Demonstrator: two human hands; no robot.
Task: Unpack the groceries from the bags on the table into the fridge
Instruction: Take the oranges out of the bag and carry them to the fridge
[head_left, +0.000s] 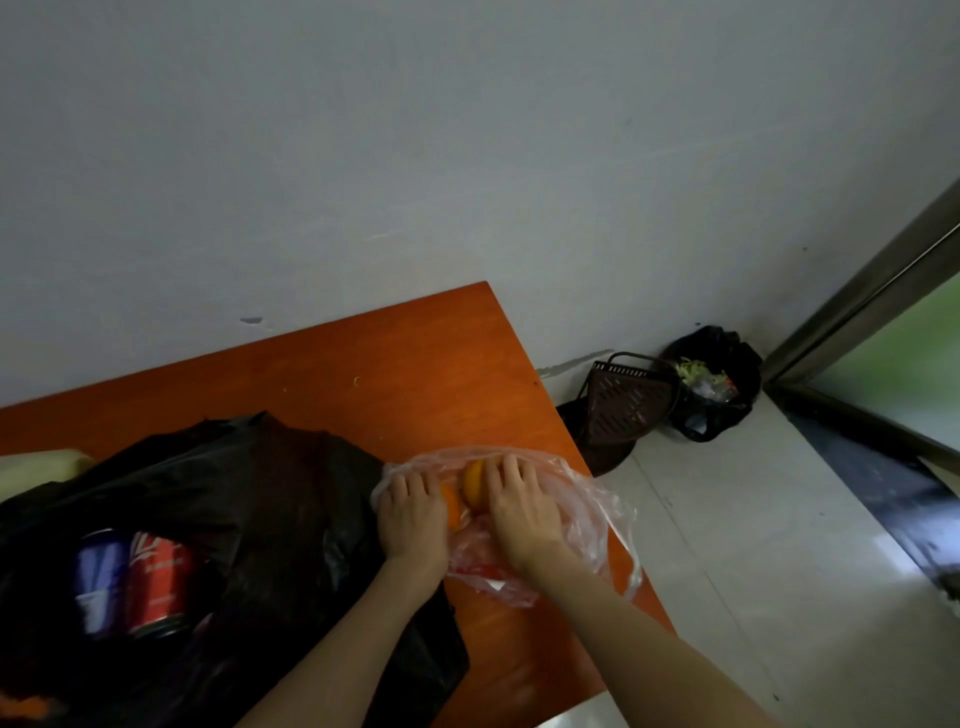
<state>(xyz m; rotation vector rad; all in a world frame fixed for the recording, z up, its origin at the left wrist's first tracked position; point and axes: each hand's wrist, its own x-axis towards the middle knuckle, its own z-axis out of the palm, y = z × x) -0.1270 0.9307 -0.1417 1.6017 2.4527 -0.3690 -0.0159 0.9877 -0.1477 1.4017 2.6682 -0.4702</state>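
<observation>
**Oranges coming out of the clear bag**

Left hand (413, 514) and right hand (522, 512) both cupped on oranges (474, 488) through the clear bag (582, 514) at the bench (415, 374) edge. Suggest opening the mouth first, then lifting the fruit. Black bag (249, 493) holds blue can (101, 577), red can (158, 582); labels blurred, unreadable.

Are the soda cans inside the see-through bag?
No, the blue can and red can lie in the black bag; the clear bag holds oranges.
</observation>
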